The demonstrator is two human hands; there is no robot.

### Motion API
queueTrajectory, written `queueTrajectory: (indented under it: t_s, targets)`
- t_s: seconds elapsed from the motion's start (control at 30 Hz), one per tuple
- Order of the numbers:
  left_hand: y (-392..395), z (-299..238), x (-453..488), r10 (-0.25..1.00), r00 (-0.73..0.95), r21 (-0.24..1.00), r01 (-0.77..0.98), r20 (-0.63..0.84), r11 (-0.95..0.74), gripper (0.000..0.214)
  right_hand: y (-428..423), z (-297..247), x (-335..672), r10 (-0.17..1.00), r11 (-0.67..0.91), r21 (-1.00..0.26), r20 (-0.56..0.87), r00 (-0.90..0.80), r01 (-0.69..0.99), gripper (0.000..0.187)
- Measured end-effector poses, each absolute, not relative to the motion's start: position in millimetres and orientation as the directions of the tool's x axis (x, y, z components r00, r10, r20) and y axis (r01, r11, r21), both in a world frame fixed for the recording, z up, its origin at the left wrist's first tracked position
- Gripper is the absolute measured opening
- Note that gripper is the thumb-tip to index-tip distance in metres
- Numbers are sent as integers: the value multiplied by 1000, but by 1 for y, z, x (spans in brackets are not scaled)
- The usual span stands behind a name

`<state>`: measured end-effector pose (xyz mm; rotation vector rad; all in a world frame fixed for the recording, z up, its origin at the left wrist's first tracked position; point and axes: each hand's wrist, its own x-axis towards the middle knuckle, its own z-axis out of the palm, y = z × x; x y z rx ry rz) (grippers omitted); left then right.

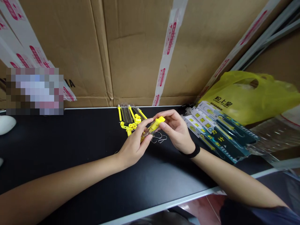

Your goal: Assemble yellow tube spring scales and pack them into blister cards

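My left hand (134,145) is closed around the clear body of a spring scale (153,125), which is held tilted above the table. At its upper end, the fingers of my right hand (177,129) pinch the yellow cap. Part of the scale's lower end is hidden by my left fingers. Just beneath my hands, several thin metal hooks (160,137) lie on the black table. Behind my left hand are several clear tubes (127,114) with yellow rods, and small yellow plastic parts (128,127) lie in front of them.
Several printed spring scale boxes (217,134) are stacked to the right, near a yellow plastic bag (248,97) and clear plastic packaging (269,134). Large taped cardboard (138,53) stands along the table's back edge. A white rounded object (7,124) sits at the far left.
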<state>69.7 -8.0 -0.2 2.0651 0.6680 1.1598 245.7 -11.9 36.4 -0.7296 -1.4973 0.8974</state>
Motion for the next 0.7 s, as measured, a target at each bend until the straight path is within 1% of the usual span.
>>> queueTrajectory:
  t_s: [0.13,0.3,0.37,0.43,0.57,0.7]
  targets:
    - [-9,-2,69,705,479,759,115,523,-641,46,-11,35,246,881,446,-889,456,-121,-105,21]
    - [-10,0,67,698,470,742,126,540,-658,46,-14,34,242,904,410,-905,420,-77,-117,25]
    - [-9,0,66,700,476,748,122,533,-653,47,-14,34,242,898,419,-900,431,-95,-123,24]
    - [-7,0,64,690,496,755,100,527,-648,47,-13,34,244,885,435,-894,446,-134,-105,28]
    - [-5,-1,61,658,519,750,50,545,-660,48,-11,38,248,850,505,-863,499,-168,-4,40]
    - [-7,-2,63,660,478,716,89,580,-693,49,-13,39,246,832,546,-837,538,-135,29,36]
